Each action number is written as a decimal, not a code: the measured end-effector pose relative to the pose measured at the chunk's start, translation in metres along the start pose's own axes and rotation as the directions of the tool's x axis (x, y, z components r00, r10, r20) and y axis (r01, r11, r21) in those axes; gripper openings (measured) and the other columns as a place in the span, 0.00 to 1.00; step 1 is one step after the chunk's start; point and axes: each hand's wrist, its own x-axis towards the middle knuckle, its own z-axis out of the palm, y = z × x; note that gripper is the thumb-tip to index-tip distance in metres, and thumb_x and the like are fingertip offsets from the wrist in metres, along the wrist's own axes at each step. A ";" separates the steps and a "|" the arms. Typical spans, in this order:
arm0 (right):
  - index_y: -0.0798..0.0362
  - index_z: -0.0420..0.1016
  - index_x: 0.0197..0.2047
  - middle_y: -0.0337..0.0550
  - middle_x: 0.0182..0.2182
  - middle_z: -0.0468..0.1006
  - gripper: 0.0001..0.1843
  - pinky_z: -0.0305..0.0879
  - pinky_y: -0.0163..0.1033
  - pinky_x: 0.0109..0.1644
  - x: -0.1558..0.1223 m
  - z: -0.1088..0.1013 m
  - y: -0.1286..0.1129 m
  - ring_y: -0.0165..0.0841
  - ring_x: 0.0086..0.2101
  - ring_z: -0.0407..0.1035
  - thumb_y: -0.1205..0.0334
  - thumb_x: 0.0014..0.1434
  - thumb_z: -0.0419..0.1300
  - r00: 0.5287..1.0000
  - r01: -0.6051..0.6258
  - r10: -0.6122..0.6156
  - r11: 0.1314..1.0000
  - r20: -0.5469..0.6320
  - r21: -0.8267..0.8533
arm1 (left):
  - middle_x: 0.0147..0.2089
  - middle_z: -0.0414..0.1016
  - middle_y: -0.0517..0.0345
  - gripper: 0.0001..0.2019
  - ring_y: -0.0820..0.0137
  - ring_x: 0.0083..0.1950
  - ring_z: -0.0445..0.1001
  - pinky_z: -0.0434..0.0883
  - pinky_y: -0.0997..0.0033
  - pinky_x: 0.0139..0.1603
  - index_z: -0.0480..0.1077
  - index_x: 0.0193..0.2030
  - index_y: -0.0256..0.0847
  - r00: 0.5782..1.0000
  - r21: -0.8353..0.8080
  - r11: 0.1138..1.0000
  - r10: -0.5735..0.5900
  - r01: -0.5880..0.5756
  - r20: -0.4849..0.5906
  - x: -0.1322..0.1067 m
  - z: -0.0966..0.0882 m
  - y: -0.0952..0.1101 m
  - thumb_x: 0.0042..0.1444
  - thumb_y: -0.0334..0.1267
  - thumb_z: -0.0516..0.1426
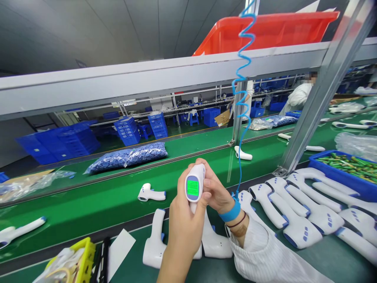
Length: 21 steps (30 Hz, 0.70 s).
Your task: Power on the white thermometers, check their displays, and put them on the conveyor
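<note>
Both hands are wrapped around a white infrared thermometer (194,183), held upright over the bench edge with its lit green screen facing me. My left hand (184,216) closes around the handle and left side, thumb at the front. My right hand (216,190) grips the right side; a blue wrist strap (231,211) joins it to a coiled blue cord (243,94). Below my hands, more white thermometers, including one at the left (154,243) and one at the right (216,245), lie on the bench, partly hidden by my forearms.
Many thermometers (303,208) lie in rows at the right, before a blue tray (365,184) of green batteries. A green conveyor (118,208) carries spaced-out thermometers. A yellow basket (86,261) stands front left. A metal post (321,86) and overhead beam (147,74) frame the station; a co-worker (302,94) is beyond.
</note>
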 end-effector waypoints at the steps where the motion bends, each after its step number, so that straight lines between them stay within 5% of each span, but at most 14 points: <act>1: 0.44 0.65 0.49 0.36 0.38 0.69 0.23 0.67 0.30 0.30 0.000 0.000 0.000 0.26 0.29 0.65 0.59 0.51 0.67 1.000 -0.008 0.008 1.000 0.005 -0.006 | 0.64 0.66 0.49 0.27 0.58 0.56 0.72 0.72 0.61 0.50 0.56 0.67 0.50 1.000 -0.006 1.000 -0.006 0.006 -0.009 0.000 0.001 0.000 0.62 0.51 0.54; 7: 0.45 0.65 0.48 0.35 0.36 0.69 0.22 0.67 0.30 0.34 0.001 -0.001 0.002 0.26 0.30 0.67 0.60 0.52 0.67 0.999 -0.040 0.040 0.999 0.003 0.033 | 0.61 0.69 0.51 0.25 0.59 0.58 0.71 0.70 0.60 0.54 0.59 0.64 0.49 0.998 0.035 0.999 -0.026 0.028 -0.058 0.002 0.000 -0.002 0.62 0.52 0.54; 13: 0.47 0.68 0.48 0.38 0.43 0.71 0.17 0.68 0.29 0.42 0.002 0.011 0.001 0.27 0.39 0.69 0.63 0.55 0.66 0.994 0.091 -0.098 0.988 -0.047 -0.127 | 0.64 0.63 0.52 0.21 0.61 0.61 0.67 0.68 0.64 0.54 0.59 0.63 0.49 0.957 0.133 0.990 0.086 -0.050 -0.278 0.002 0.003 -0.005 0.64 0.44 0.53; 17: 0.45 0.63 0.59 0.45 0.57 0.67 0.23 0.64 0.40 0.59 -0.007 0.023 0.000 0.35 0.56 0.65 0.63 0.62 0.60 0.973 0.219 -0.227 0.877 0.032 -0.428 | 0.60 0.69 0.53 0.22 0.64 0.53 0.72 0.71 0.69 0.49 0.63 0.61 0.48 0.944 -0.221 0.975 -0.090 0.019 -0.317 0.011 -0.002 -0.010 0.60 0.44 0.57; 19: 0.45 0.59 0.65 0.47 0.68 0.54 0.30 0.57 0.45 0.65 -0.011 0.027 0.000 0.39 0.66 0.52 0.64 0.62 0.59 0.954 0.299 -0.247 0.754 0.168 -0.584 | 0.53 0.74 0.55 0.23 0.68 0.43 0.76 0.74 0.73 0.41 0.65 0.60 0.47 0.918 -0.533 0.845 -0.249 0.051 -0.307 0.019 -0.012 -0.019 0.57 0.42 0.59; 21: 0.45 0.65 0.63 0.44 0.70 0.52 0.26 0.50 0.48 0.69 -0.012 0.030 0.002 0.40 0.68 0.47 0.64 0.62 0.59 0.916 0.393 -0.215 0.652 0.339 -0.649 | 0.42 0.77 0.57 0.19 0.73 0.33 0.77 0.75 0.76 0.34 0.65 0.58 0.43 0.892 -0.777 0.623 -0.396 0.088 -0.217 0.027 -0.025 -0.028 0.60 0.38 0.54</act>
